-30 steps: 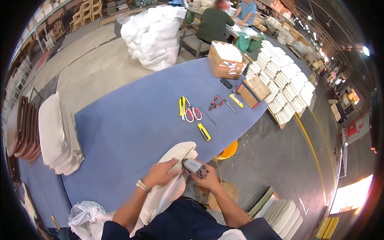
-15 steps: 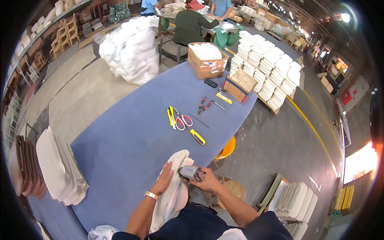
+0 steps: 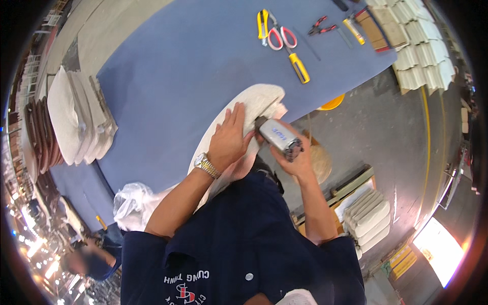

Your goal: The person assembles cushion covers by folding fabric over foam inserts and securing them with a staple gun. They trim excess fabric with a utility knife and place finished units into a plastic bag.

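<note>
An off-white fabric-covered seat pad (image 3: 258, 96) leans over the near edge of the blue table, close against my body. My left hand (image 3: 230, 143) lies flat on its upper face, fingers stretched and pressing the cloth. In my right hand (image 3: 301, 163) is a grey staple gun (image 3: 277, 134) with a dark rear end, its nose touching the pad's right edge. Loose pinkish-white cloth (image 3: 245, 163) shows below that edge. The fingers wrapped under the tool are partly hidden.
On the blue table (image 3: 168, 76) lie scissors (image 3: 282, 38), a yellow-handled screwdriver (image 3: 299, 68), a yellow cutter (image 3: 262, 24) and pliers (image 3: 322, 25). Covered pads (image 3: 76, 117) are stacked at left, more pads (image 3: 368, 216) at right. A person (image 3: 94, 259) is at lower left.
The head view has tilted down and closer, so the table's tools sit higher in it. My left hand now lies flatter across the pad; the staple gun stays at the pad's right edge.
</note>
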The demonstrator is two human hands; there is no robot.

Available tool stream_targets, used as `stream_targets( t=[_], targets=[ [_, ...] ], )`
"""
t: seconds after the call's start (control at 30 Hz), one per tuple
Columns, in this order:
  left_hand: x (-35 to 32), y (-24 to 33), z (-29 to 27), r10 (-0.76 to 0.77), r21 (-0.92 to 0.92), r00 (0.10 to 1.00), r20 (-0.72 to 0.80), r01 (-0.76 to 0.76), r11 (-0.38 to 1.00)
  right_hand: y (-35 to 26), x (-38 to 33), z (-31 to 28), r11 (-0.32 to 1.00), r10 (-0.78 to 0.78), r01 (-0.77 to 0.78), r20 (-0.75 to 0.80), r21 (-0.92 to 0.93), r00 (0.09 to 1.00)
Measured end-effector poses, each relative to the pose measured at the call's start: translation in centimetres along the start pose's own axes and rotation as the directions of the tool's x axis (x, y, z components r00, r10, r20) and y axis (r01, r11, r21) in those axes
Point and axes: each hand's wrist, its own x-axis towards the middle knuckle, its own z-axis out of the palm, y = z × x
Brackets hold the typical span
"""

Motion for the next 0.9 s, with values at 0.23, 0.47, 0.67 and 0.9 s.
stream_targets(
  t=[0.23, 0.47, 0.67, 0.9],
  targets=[
    [0.1, -0.3, 0.9, 0.055, 0.04, 0.998, -0.033, -0.053, 0.998, -1.1, -0.4, -0.6, 0.999, -0.027, 0.029, 0.052, -0.043, 0.998],
    [0.3, -0.2, 0.3, 0.042, 0.003, 0.999, -0.022, -0.042, 0.999, -1.5, 0.0, -1.0, 0.996, -0.036, 0.044, 0.1, -0.074, 0.994],
    [0.1, 0.0, -0.2, 0.004, -0.052, 0.999, 0.048, -0.002, 0.999, -2.5, 0.3, -1.3, 0.994, -0.02, 0.037, 0.16, -0.105, 0.987],
    [-0.6, 0.3, 0.6, 0.001, 0.007, 1.0, 0.0, -0.001, 1.0, -2.7, -0.6, 0.2, 0.999, 0.041, -0.041, 0.102, -0.002, 0.994]
  ],
)
